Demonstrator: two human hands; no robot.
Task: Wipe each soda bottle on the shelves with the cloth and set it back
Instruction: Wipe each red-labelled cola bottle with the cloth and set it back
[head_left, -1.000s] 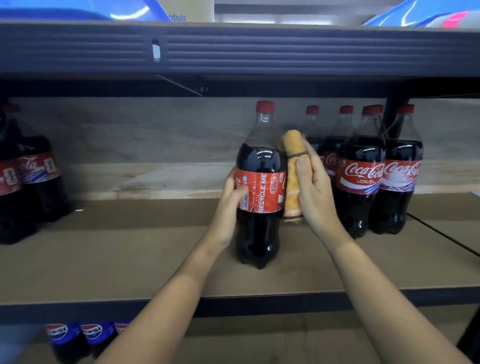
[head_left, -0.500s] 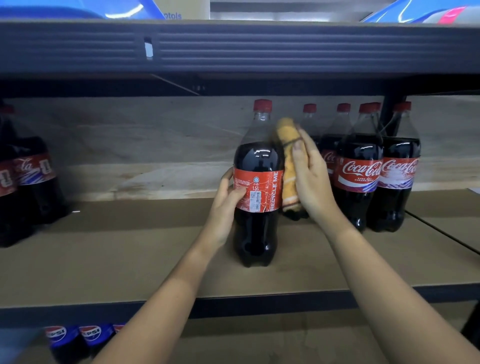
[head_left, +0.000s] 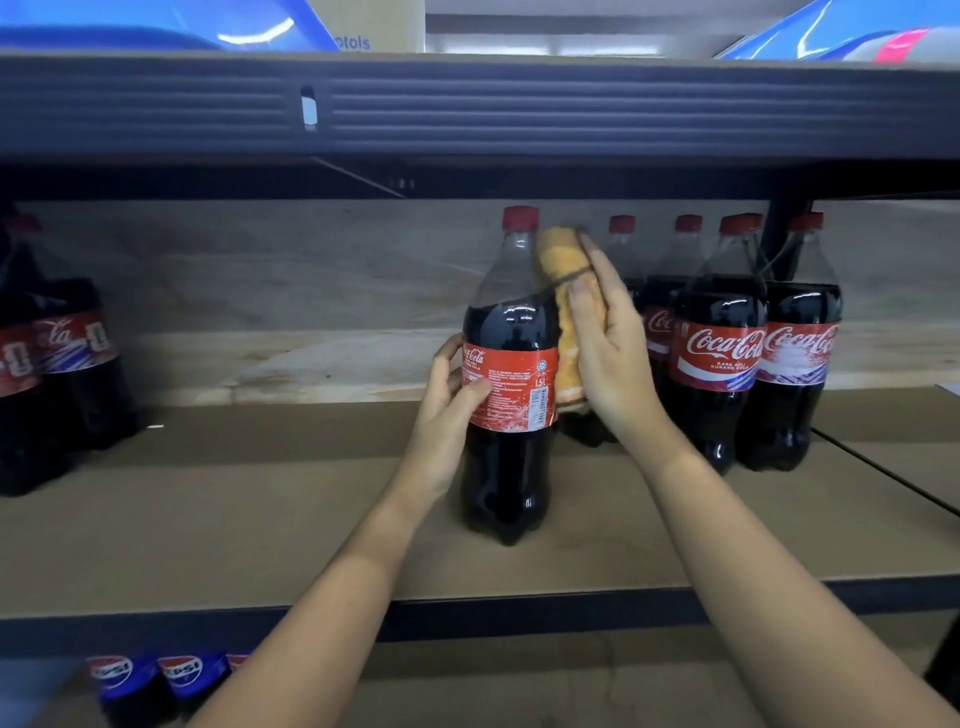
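Brown shelf board (head_left: 260, 519), dark metal frame. Cola bottle (head_left: 511, 395): upright near the front, centre. Left hand (head_left: 449, 410): fingers curled round its red label. Right hand (head_left: 610, 353): grasps orange cloth (head_left: 563, 312) against the bottle's right side. More cola bottles (head_left: 727, 343) far right.

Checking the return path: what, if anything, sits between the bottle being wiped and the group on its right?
Only the right hand pressing the orange cloth to the Coca-Cola bottle lies between it and the bottles on the right; the left hand grips its label.
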